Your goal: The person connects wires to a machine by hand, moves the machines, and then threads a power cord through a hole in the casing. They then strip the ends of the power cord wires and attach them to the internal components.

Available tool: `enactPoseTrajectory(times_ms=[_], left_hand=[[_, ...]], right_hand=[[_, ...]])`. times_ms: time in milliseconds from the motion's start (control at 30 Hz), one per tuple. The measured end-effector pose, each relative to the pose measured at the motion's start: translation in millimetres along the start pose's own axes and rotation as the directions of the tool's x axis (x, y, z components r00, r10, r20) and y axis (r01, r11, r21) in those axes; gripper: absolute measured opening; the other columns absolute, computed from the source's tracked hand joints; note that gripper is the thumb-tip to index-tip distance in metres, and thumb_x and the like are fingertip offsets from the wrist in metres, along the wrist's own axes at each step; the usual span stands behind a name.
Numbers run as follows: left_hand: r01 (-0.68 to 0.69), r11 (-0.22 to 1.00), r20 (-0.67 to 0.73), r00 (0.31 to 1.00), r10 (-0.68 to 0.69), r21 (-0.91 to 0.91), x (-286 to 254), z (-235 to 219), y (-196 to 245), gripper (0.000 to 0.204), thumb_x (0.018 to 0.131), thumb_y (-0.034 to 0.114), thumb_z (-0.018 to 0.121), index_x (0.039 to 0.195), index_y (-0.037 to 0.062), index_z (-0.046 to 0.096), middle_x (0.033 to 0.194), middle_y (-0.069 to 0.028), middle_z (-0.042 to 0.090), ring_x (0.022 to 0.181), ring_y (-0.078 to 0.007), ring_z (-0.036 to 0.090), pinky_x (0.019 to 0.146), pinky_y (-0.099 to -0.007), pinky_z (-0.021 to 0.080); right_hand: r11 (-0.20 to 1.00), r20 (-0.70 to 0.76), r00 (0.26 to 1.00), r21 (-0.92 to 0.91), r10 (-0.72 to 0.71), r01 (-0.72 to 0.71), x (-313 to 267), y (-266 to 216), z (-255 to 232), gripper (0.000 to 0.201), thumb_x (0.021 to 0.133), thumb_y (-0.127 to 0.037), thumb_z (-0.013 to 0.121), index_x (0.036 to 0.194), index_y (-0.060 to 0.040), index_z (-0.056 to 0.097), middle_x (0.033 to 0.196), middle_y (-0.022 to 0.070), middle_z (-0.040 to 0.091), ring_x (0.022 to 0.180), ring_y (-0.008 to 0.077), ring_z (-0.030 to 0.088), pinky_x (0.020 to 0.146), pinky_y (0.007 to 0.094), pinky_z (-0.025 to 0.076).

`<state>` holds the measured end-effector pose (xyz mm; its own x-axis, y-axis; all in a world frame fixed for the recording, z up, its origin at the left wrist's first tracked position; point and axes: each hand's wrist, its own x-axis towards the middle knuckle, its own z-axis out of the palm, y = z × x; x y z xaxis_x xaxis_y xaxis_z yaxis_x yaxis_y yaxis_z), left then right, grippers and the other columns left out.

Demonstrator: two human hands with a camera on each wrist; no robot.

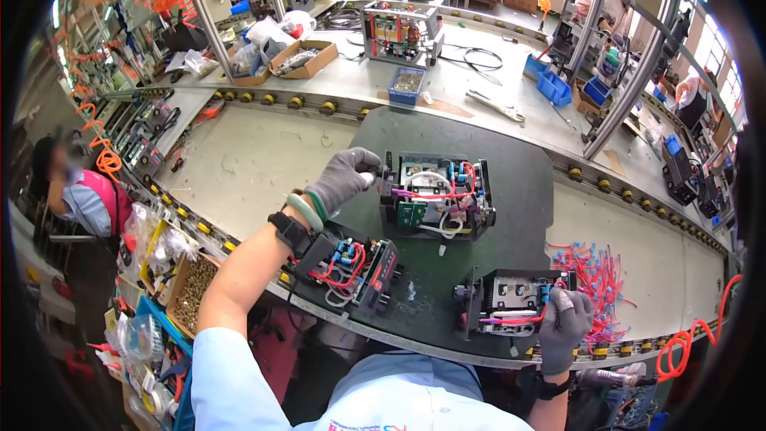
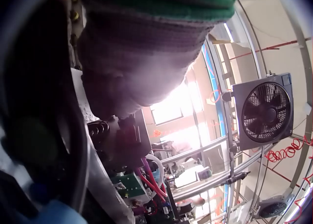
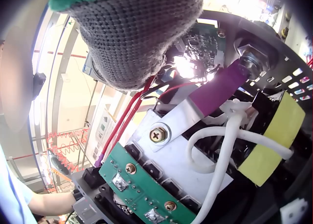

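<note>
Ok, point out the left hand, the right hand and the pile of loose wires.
left hand (image 1: 345, 178), head view, back of the gloved hand.
right hand (image 1: 565, 319), head view, back of the glove.
wires (image 1: 600, 275), head view, middle of the red and blue pile.

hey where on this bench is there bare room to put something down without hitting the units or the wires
Bare grey belt left of the dark mat, behind the left hand. Another bare stretch sits right of the mat, beyond the pile of red and blue wires. The mat itself is crowded: three open units, the right hand on the nearest.
</note>
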<state>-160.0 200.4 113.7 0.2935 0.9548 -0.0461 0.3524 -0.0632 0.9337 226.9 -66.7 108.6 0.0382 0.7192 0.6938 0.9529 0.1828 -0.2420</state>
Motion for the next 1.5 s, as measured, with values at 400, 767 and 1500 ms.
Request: enactPoseTrajectory(times_ms=[400, 767, 1500], left_hand=[[-0.103, 0.952, -0.2, 0.979, 0.045, -0.289, -1, -14, 23, 0.022, 0.092, 0.012, 0.063, 0.113, 0.0064, 0.067, 0.102, -0.0037, 0.067, 0.097, -0.014, 0.063, 0.09, -0.0307, 0.05], [0.176, 0.945, 0.095, 0.983, -0.155, -0.274, 12, -5, -23, 0.038, 0.096, 0.034, 0.067, 0.122, 0.0074, 0.064, 0.098, -0.0033, 0.069, 0.084, -0.0136, 0.066, 0.076, -0.0318, 0.056], [-0.029, 0.941, 0.344, 0.926, 0.152, -0.338, -175, 69, 104, 0.035, 0.093, 0.004, 0.062, 0.128, 0.001, 0.058, 0.11, -0.0055, 0.06, 0.102, -0.0145, 0.059, 0.092, -0.0288, 0.048]], right_hand=[[1.0, 0.009, 1.0, -0.019, -0.008, 0.008, 0, -1, -2, 0.017, 0.077, 0.004, 0.066, 0.093, -0.0008, 0.069, 0.083, 0.0106, 0.066, 0.081, 0.0305, 0.06, 0.077, 0.0411, 0.048], [1.0, 0.001, 1.0, -0.011, -0.023, 0.023, 2, 0, -2, 0.02, 0.072, 0.002, 0.068, 0.091, -0.0028, 0.07, 0.084, 0.0095, 0.067, 0.08, 0.03, 0.062, 0.075, 0.042, 0.047], [0.948, -0.002, 0.993, 0.297, 0.12, -0.114, -7, 14, -9, 0.027, 0.073, 0.009, 0.067, 0.097, -0.0039, 0.071, 0.088, 0.0098, 0.069, 0.085, 0.028, 0.064, 0.079, 0.0377, 0.051]])
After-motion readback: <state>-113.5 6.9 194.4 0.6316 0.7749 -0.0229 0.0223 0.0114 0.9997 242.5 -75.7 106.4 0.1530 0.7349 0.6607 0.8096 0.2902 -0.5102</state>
